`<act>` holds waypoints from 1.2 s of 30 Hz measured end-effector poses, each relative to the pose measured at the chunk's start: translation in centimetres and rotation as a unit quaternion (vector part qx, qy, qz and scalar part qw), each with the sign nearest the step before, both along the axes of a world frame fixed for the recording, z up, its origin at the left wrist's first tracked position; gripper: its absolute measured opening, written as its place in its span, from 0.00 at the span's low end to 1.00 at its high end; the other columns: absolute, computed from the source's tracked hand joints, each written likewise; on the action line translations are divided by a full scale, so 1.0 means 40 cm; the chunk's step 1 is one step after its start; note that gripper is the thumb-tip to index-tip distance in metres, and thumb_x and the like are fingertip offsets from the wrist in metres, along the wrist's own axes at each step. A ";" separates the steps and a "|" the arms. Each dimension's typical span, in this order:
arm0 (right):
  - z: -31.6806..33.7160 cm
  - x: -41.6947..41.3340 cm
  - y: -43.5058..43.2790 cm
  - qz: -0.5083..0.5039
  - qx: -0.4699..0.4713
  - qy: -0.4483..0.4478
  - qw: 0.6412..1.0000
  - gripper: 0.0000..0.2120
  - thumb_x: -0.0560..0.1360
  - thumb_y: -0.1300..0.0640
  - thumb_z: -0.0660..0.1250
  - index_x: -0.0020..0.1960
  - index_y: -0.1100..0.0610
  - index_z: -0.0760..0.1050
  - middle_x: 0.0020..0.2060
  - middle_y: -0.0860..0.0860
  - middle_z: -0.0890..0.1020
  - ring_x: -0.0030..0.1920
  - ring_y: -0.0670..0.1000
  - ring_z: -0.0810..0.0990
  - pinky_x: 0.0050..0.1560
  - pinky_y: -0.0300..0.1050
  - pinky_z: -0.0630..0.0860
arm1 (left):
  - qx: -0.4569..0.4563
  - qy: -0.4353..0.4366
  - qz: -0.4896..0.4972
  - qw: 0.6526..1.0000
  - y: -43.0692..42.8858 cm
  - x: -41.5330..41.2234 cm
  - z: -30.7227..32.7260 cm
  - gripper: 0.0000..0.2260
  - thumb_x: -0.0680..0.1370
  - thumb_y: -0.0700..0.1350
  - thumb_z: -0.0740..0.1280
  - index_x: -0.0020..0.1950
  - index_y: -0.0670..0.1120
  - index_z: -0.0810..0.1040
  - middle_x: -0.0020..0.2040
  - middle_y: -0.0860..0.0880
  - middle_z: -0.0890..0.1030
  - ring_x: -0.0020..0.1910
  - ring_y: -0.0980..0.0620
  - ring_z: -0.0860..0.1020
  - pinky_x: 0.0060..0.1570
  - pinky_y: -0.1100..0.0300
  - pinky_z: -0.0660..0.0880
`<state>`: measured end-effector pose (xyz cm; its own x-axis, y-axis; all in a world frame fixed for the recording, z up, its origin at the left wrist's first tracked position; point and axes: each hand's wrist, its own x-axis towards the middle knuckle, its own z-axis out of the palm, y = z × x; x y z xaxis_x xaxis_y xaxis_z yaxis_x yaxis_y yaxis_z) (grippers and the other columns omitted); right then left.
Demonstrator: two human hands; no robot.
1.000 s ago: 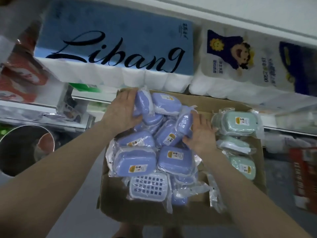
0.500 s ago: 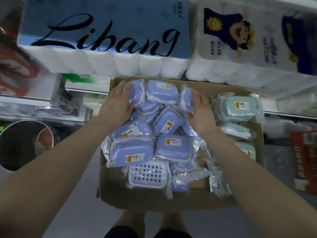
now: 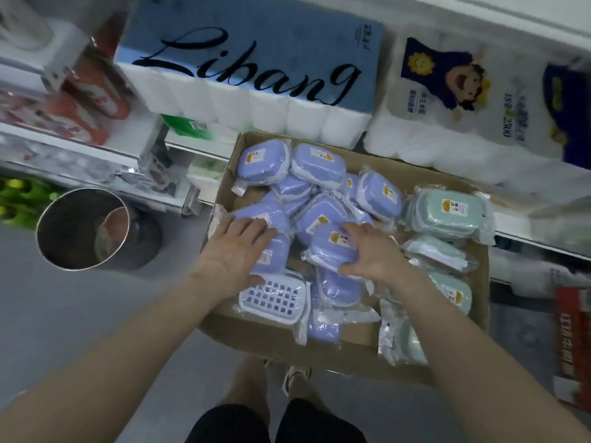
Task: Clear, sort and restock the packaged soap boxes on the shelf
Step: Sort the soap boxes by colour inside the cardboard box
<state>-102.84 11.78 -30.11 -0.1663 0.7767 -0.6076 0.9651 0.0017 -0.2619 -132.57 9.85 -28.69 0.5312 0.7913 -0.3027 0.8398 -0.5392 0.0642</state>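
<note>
A brown cardboard tray (image 3: 319, 350) holds several purple soap boxes in clear wrap, heaped from the far left corner (image 3: 263, 161) to the middle. Several green wrapped soap boxes (image 3: 447, 212) lie along its right side. One box lies with its white slotted underside up (image 3: 271, 300) near the front. My left hand (image 3: 233, 254) rests spread on a purple box (image 3: 262, 214) at the left of the heap, thumb beside the slotted one. My right hand (image 3: 371, 251) clasps another purple box (image 3: 332, 247) at the middle, fingers over its top and thumb under its near edge.
Big toilet-paper packs, a blue one (image 3: 256, 75) and a white cartoon one (image 3: 463, 100), fill the shelf behind the tray. A steel bin (image 3: 83, 228) stands on the floor at left. A red carton (image 3: 572, 343) sits at right. My feet are below the tray.
Both hands have left the boxes at the tray's far end and come back to the middle of the heap. The right hand now clasps a purple box. The view has tilted down.
</note>
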 end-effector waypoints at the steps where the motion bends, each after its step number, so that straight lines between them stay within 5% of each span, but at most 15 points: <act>1: 0.010 0.014 0.019 -0.006 0.026 -0.003 1.000 0.45 0.64 0.43 0.75 0.76 0.48 0.59 0.66 0.55 0.70 0.65 0.60 0.71 0.62 0.53 0.72 | -0.010 0.017 0.021 1.000 -0.011 0.000 -0.011 0.45 0.60 0.60 0.78 0.73 0.46 0.68 0.66 0.44 0.73 0.64 0.41 0.72 0.67 0.42 0.66; 6: 0.005 0.027 0.119 -0.047 0.236 0.024 0.970 0.42 0.65 0.50 0.77 0.74 0.54 0.64 0.67 0.58 0.71 0.65 0.63 0.71 0.64 0.56 0.69 | -0.010 -0.041 0.174 0.984 -0.033 -0.015 -0.066 0.48 0.57 0.50 0.80 0.72 0.41 0.62 0.62 0.39 0.74 0.60 0.35 0.74 0.60 0.42 0.72; 11: -0.072 -0.007 0.154 -0.017 0.214 -0.004 0.977 0.44 0.66 0.54 0.76 0.77 0.57 0.59 0.70 0.61 0.68 0.70 0.66 0.65 0.69 0.60 0.64 | -0.028 -0.191 0.286 0.939 -0.073 -0.046 -0.082 0.43 0.64 0.58 0.68 0.72 0.40 0.57 0.67 0.35 0.71 0.65 0.35 0.72 0.62 0.42 0.73; 13: -0.075 -0.032 0.136 -0.010 0.235 -0.017 0.972 0.46 0.68 0.50 0.76 0.78 0.57 0.57 0.74 0.63 0.63 0.74 0.66 0.59 0.72 0.62 0.60 | -0.037 -0.217 0.309 0.925 -0.087 -0.053 -0.071 0.42 0.63 0.56 0.70 0.72 0.41 0.60 0.65 0.39 0.72 0.63 0.37 0.72 0.61 0.44 0.73; 16: -0.054 -0.103 0.086 0.071 0.301 0.082 0.947 0.44 0.68 0.52 0.75 0.78 0.58 0.59 0.75 0.61 0.62 0.76 0.65 0.57 0.74 0.63 0.59 | -0.034 -0.191 0.303 0.933 -0.117 -0.045 -0.047 0.41 0.62 0.50 0.76 0.71 0.42 0.63 0.64 0.41 0.70 0.61 0.40 0.72 0.60 0.47 0.72; 19: -0.049 -0.182 0.071 0.192 0.255 0.125 0.940 0.45 0.68 0.58 0.76 0.79 0.57 0.56 0.77 0.58 0.59 0.78 0.61 0.56 0.75 0.59 0.58 | -0.040 -0.125 0.271 0.953 -0.154 -0.046 -0.042 0.43 0.63 0.55 0.77 0.73 0.47 0.62 0.67 0.45 0.68 0.64 0.43 0.70 0.63 0.50 0.70; 24: -0.088 -0.273 0.110 0.262 0.173 0.081 0.946 0.46 0.71 0.53 0.75 0.80 0.54 0.52 0.79 0.55 0.55 0.77 0.60 0.55 0.75 0.55 0.58 | -0.102 -0.056 0.218 0.969 -0.215 -0.043 -0.061 0.45 0.67 0.60 0.74 0.78 0.49 0.56 0.74 0.46 0.65 0.71 0.45 0.66 0.72 0.55 0.60; 29: -0.101 -0.289 0.156 0.187 0.177 0.079 0.963 0.32 0.72 0.51 0.72 0.72 0.58 0.67 0.64 0.61 0.74 0.63 0.64 0.72 0.63 0.55 0.70 | -0.089 -0.082 0.227 0.966 -0.259 -0.043 -0.065 0.46 0.65 0.60 0.76 0.77 0.48 0.59 0.72 0.45 0.68 0.69 0.43 0.69 0.71 0.51 0.64; 36: -0.077 -0.291 0.138 0.182 0.175 0.089 0.963 0.28 0.72 0.53 0.73 0.68 0.57 0.68 0.61 0.59 0.74 0.61 0.62 0.72 0.59 0.56 0.72 | -0.048 -0.109 0.243 0.963 -0.233 -0.036 -0.026 0.44 0.66 0.57 0.75 0.76 0.47 0.60 0.69 0.45 0.71 0.65 0.43 0.72 0.65 0.51 0.68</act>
